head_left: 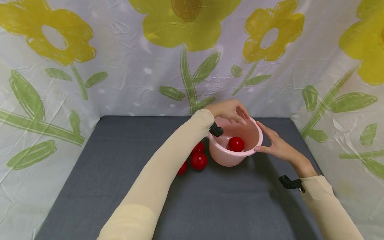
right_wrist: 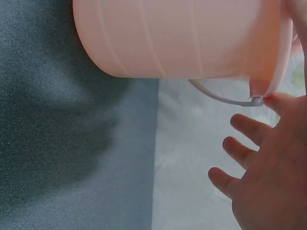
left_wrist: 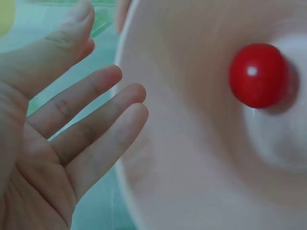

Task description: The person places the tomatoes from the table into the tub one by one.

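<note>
A pink bucket point(head_left: 229, 159) stands toward the back right of the dark table, its mouth turned partly toward the head camera. One shiny red ball point(left_wrist: 259, 75) lies inside on the bottom. Over the bucket's mouth hovers my left hand point(head_left: 229, 110), fingers loosely bent and apart, holding nothing. At the right side of the rim, my right hand point(head_left: 277, 145) holds the bucket between thumb and forefinger, its other fingers spread free in the right wrist view. Left of the bucket several red balls point(head_left: 199, 161) sit together, partly hidden behind my left sleeve.
A thin pale handle point(right_wrist: 216, 97) hangs from the bucket's rim. The dark cloth-covered table point(head_left: 120, 160) is bordered by a white curtain point(head_left: 132, 76) with yellow flowers at the back and both sides. My left forearm crosses over the table's middle.
</note>
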Demonstrator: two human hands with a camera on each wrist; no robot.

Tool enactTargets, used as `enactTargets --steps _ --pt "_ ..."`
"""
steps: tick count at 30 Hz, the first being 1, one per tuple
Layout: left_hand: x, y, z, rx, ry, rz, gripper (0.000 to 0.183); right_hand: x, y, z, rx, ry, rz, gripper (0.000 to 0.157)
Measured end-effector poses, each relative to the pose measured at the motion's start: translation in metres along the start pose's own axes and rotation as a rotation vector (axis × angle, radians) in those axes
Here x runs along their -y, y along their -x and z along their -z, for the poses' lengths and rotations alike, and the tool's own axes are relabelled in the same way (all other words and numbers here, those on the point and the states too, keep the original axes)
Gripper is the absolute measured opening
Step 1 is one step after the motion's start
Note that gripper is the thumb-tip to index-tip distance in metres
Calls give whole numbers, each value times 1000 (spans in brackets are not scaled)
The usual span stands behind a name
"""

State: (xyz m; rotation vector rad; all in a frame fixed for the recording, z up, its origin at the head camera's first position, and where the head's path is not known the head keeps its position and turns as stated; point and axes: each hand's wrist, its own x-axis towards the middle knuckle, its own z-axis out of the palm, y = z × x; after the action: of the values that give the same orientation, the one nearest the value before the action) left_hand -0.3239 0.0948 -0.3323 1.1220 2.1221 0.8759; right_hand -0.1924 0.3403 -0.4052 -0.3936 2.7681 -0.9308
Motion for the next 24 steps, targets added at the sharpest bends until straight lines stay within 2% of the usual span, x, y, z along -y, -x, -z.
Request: enactTargets --steps 3,7,11,14,18,21,24 --pt "3 12 13 -54 -8 -32 37 1 1 0 0 2 2 103" --pt "15 35 34 -159 -28 -55 35 2 3 0 -2 3 9 103" --pt "42 64 54 -269 -9 -46 35 4 4 -1 0 7 6 104" --pt "70 87 60 -322 -3 14 36 5 6 0 5 0 5 104" --pt "110 114 52 -343 12 111 39 7 7 0 11 -12 0 104" --pt "143 129 37 -360 41 140 43 8 7 -1 13 -19 -9 105" --pt "168 140 20 -372 55 164 45 7 7 -2 14 -24 -13 105"
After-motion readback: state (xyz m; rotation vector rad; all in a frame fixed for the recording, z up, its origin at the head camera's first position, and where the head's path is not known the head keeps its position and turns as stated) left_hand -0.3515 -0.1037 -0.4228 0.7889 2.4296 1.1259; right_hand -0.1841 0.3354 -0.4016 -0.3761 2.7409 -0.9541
